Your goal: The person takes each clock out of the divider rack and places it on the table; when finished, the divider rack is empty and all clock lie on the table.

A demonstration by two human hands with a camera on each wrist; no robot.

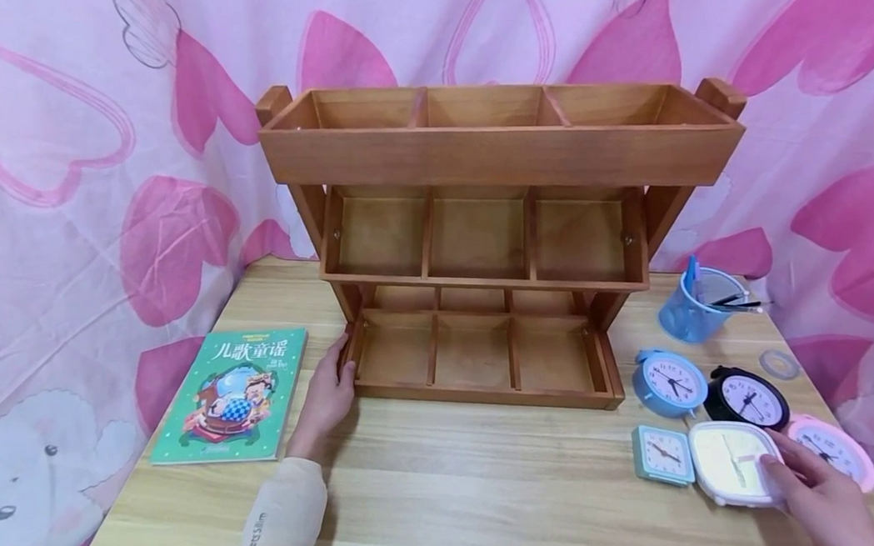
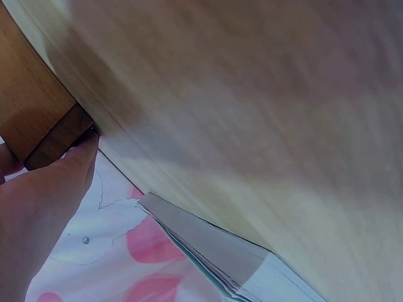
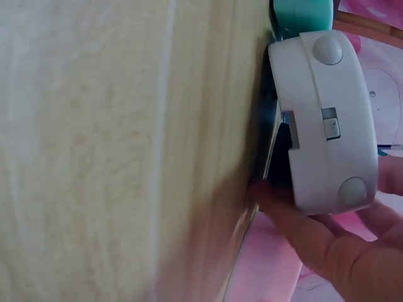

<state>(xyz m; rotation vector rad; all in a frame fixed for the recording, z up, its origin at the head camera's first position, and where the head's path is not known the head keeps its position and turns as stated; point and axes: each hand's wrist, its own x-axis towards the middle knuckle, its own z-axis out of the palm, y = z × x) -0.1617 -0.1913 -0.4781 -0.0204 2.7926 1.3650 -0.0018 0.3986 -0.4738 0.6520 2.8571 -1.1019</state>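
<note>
A brown wooden rack (image 1: 505,156) with three tiers of compartments stands on the table. My left hand (image 1: 332,375) holds its lower left end; the left wrist view shows the fingers on both sides of the wooden foot (image 2: 60,135). At the right, my right hand (image 1: 821,483) grips a white alarm clock (image 1: 734,465) by its right side, thumb on the front. The right wrist view shows the white clock's underside (image 3: 330,126), slightly tilted off the table. Beside it are a small teal clock (image 1: 663,456), a blue clock (image 1: 671,384), a black clock (image 1: 747,400) and a pink clock (image 1: 831,453).
A green book (image 1: 230,398) lies left of the rack. A blue mesh pen cup (image 1: 698,307) with pens stands at the back right, near a roll of clear tape (image 1: 779,364). Pink heart-patterned cloth (image 1: 90,244) hangs behind the wooden table (image 1: 457,480).
</note>
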